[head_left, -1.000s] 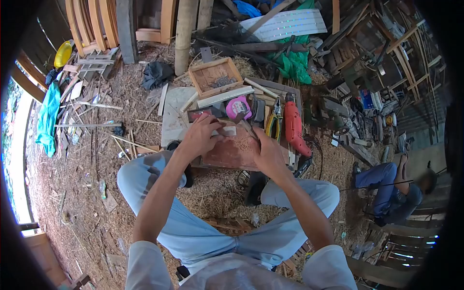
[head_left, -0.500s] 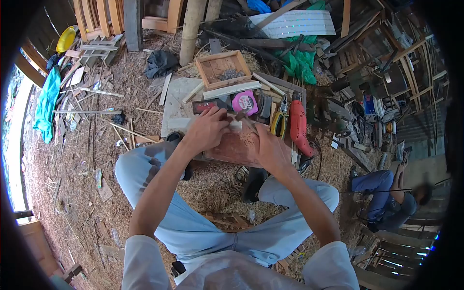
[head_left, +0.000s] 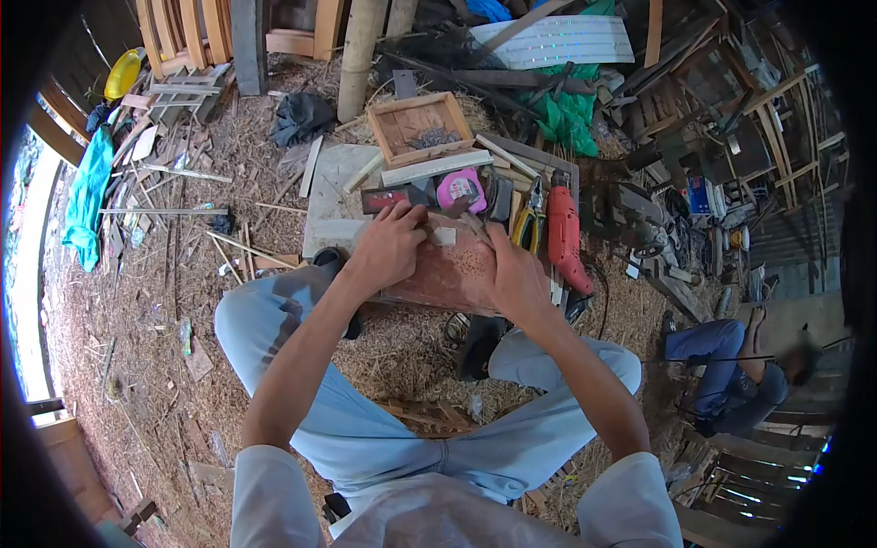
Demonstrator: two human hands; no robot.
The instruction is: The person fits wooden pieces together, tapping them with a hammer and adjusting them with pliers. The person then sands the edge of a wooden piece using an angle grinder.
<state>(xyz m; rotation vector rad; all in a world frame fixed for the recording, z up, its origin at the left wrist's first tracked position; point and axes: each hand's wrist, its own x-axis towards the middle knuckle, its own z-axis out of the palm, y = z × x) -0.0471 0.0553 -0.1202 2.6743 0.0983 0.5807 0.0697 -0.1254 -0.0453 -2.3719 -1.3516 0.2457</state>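
Note:
My right hand [head_left: 514,274] is wrapped round the handle of a small hammer [head_left: 471,219], its dark head pointing up and left toward the pink tape measure [head_left: 459,191]. Over the left part of a reddish-brown board [head_left: 448,281], my left hand [head_left: 388,248] has its fingers bent and drawn together. Whatever they pinch is hidden. A small pale piece [head_left: 443,237] lies just right of those fingertips. Sawdust is scattered on the board near my right hand. A dark box with a red label [head_left: 384,198] sits just beyond my left knuckles.
Right of the board lie yellow-handled pliers [head_left: 525,228] and a red power drill [head_left: 566,233]. A wooden tray [head_left: 390,146] with nails stands at the back of the low worktable [head_left: 322,215]. Wood strips and shavings litter the floor. Another person [head_left: 731,370] sits at far right.
My right hand and the hammer have shifted slightly, with the head a little nearer the tape measure. My left hand has moved slightly left, showing more of the pale piece.

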